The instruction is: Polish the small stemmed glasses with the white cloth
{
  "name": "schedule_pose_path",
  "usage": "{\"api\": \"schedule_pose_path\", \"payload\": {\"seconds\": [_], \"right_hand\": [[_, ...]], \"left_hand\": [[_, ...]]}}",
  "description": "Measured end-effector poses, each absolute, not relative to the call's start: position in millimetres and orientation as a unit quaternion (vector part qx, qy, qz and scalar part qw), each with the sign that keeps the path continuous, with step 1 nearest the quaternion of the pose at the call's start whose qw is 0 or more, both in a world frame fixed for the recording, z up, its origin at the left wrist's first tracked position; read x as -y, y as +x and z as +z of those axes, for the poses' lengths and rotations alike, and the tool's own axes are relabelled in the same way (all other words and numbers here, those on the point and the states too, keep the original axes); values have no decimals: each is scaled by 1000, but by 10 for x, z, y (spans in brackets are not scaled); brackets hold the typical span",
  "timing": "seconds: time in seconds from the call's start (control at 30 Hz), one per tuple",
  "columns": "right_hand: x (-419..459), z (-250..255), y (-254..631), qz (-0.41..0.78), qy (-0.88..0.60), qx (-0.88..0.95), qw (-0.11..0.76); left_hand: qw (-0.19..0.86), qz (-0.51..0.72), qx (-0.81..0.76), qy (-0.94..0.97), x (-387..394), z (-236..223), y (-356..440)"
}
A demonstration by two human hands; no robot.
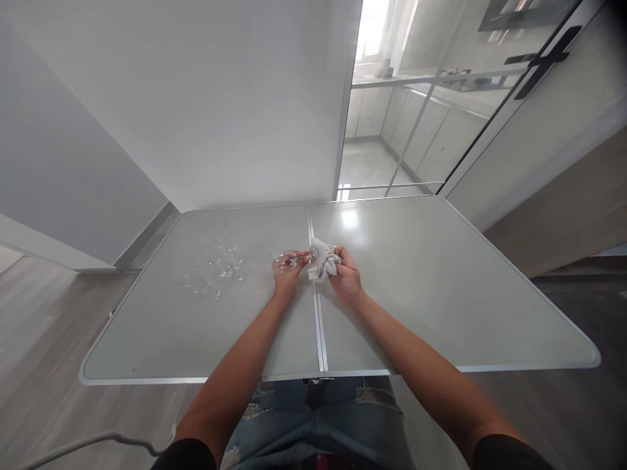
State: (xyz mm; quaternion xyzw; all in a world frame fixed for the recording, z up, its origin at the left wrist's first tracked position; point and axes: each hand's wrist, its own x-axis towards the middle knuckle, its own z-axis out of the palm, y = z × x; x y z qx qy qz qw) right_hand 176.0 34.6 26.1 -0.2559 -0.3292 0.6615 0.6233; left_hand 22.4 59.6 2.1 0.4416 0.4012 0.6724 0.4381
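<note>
A clear stemmed glass [285, 262] lies sideways in my left hand [288, 279], its rounded bowl pointing left and its stem between my fingers. The right end of the glass meets a crumpled white cloth [323, 262]. My right hand [349, 279] is closed around the cloth's right side. Both hands are near the table's middle seam. To the left, a cluster of clear glass pieces [218, 271] rests on the table; their outlines are faint, so I cannot tell their exact shapes.
The pale folding table [441, 294] has rounded corners and a metal centre seam [319, 333]. Behind it stands a white wall [235, 117]. A glass-paned door [411, 124] with a black handle [548, 62] is at the back right. A grey cable [108, 436] runs at lower left.
</note>
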Motion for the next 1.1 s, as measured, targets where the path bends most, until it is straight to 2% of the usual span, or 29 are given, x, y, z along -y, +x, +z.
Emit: {"api": "schedule_pose_path", "payload": {"seconds": [0.23, 0.43, 0.67, 0.9, 0.97, 1.1], "right_hand": [[-347, 210, 1747, 708, -263, 342, 559], [-340, 243, 1739, 665, -243, 356, 610], [-331, 192, 1698, 655, -283, 385, 585], [-335, 213, 1712, 628, -278, 416, 596], [-344, 192, 1720, 603, -295, 461, 581], [-352, 83, 1748, 455, -368, 612, 532]], "left_hand": [[417, 698, -414, 409, -645, 14, 199], [471, 662, -395, 429, -630, -16, 217], [437, 694, -399, 410, -635, -2, 206], [484, 655, -372, 445, -587, 22, 231], [467, 669, -382, 435, -590, 24, 234], [444, 674, -400, 434, -601, 29, 221]]}}
